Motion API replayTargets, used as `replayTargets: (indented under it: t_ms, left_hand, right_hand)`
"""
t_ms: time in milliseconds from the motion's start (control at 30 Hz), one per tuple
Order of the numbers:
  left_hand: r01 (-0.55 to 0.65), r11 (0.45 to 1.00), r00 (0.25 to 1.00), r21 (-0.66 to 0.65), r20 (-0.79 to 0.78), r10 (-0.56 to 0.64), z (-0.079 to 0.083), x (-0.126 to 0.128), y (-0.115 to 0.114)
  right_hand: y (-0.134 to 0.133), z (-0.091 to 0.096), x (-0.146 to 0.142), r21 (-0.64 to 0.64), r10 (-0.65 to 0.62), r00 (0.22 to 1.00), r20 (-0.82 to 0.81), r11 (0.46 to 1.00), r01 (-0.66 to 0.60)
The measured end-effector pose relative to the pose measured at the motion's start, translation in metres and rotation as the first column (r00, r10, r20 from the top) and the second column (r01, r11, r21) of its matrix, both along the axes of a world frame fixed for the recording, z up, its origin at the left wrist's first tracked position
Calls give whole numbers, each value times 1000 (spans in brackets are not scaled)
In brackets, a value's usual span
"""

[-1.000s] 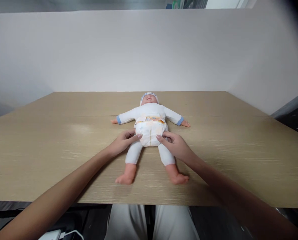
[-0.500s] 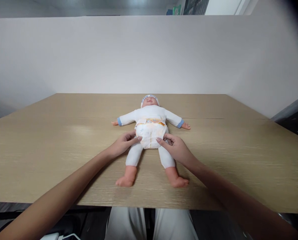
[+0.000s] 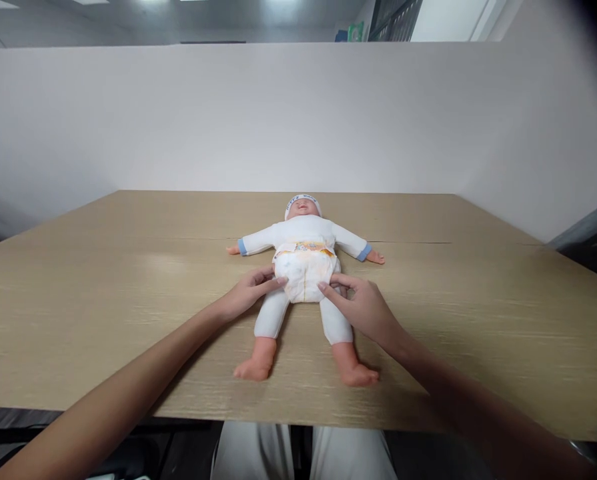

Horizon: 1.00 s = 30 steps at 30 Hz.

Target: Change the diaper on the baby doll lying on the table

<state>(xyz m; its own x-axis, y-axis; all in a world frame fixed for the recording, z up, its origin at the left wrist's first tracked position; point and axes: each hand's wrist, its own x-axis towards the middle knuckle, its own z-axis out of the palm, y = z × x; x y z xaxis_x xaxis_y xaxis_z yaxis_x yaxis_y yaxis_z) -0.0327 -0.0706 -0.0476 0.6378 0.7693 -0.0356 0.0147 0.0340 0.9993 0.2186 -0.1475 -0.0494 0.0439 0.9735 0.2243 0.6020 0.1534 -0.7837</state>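
Observation:
A baby doll lies on its back, head away from me, arms spread and bare feet toward me. It wears a white suit with blue cuffs and a white printed cap. Around its hips is a white diaper with an orange patterned waistband. My left hand pinches the diaper's left leg edge between thumb and fingers. On the opposite side, my right hand has its thumb on the diaper's right leg edge, its fingers curled behind that edge and partly hidden.
The doll rests on a light wooden table with a seam across its far part. A white partition stands behind the table. My legs in light trousers are below the front edge.
The whole view has shifted slightly, so everything sits a little lower. Both hands stay at the diaper's leg edges; the doll and diaper look the same.

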Motion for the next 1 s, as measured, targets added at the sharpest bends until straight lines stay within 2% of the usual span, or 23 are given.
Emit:
replayTargets:
  t_ms: [133,333,433,600,667,867,1000]
  left_hand:
    - [-22,1000,1000,-10,0,22,-2,-3,2]
    - [-14,1000,1000,-14,-12,13,-7,-6,8]
    - [-15,1000,1000,-12,-14,15,-7,-6,9]
    - [-23,1000,999,2,-37,23,-3,-5,6]
    - [-29,1000,999,-3,-37,29,-3,-5,6]
    - [-28,999,1000,-38,8,28,-3,-3,7]
    - [-95,995,995,-7,-30,95,1,-3,6]
  right_hand:
    - [-3,4,-1,43,-33,997,73,999,30]
    - [-3,7,-4,228,-121,964,236,972,66]
    - [-2,6,-3,179,-104,978,182,981,71]
    - [1,3,-3,17,-51,994,-96,998,53]
    - [2,2,-1,-14,-35,987,-160,999,33]
    - [8,0,7,-77,-41,963,-267,997,21]
    - [10,3,13,-91,-59,976,-211,995,41]
